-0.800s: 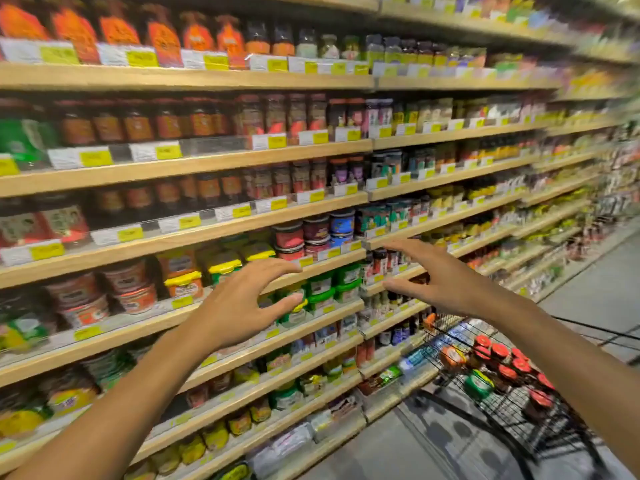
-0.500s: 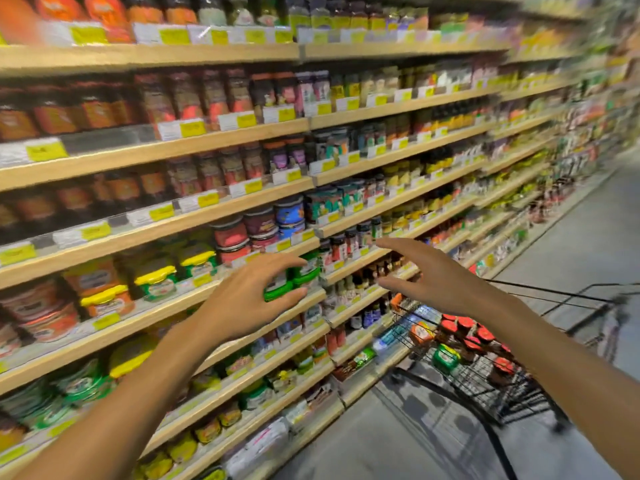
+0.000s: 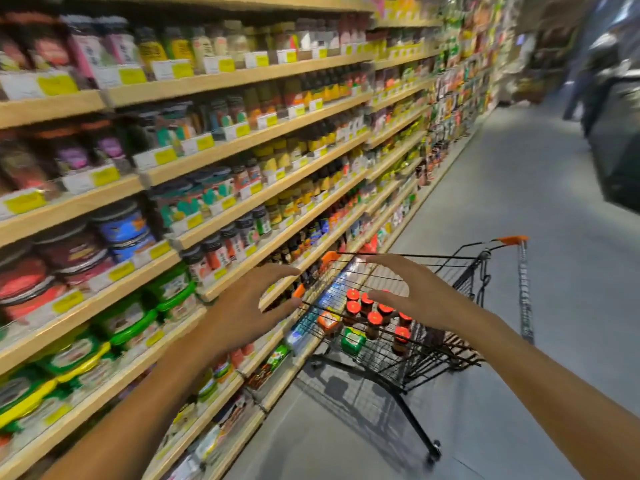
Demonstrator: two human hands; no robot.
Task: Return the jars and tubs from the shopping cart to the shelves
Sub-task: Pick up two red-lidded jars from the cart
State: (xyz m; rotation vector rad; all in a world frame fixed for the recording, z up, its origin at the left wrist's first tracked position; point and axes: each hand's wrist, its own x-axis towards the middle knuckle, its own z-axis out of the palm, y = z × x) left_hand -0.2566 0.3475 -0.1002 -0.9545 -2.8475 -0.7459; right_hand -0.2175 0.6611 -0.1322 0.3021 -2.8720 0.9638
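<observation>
A black wire shopping cart (image 3: 460,271) with an orange handle stands in the aisle beside the shelves. Inside it are several red-lidded jars (image 3: 374,317), a green-lidded tub (image 3: 352,341) and an orange-lidded tub (image 3: 327,320). My left hand (image 3: 246,311) is open with fingers spread, in front of the lower shelves and just left of the cart. My right hand (image 3: 420,294) is open too, held over the cart's near side above the jars. Neither hand holds anything.
Long wooden shelves (image 3: 221,81) full of jars, tubs and bottles run along the left, with yellow price tags. Green-lidded tubs (image 3: 173,292) sit on a low shelf near my left hand. Grey floor (image 3: 519,209) stretches to the right. A dark fixture (image 3: 616,157) stands at far right.
The view has swung right and down, from the shelves toward the cart. Both open hands have moved with it, and the right hand is now over the cart.
</observation>
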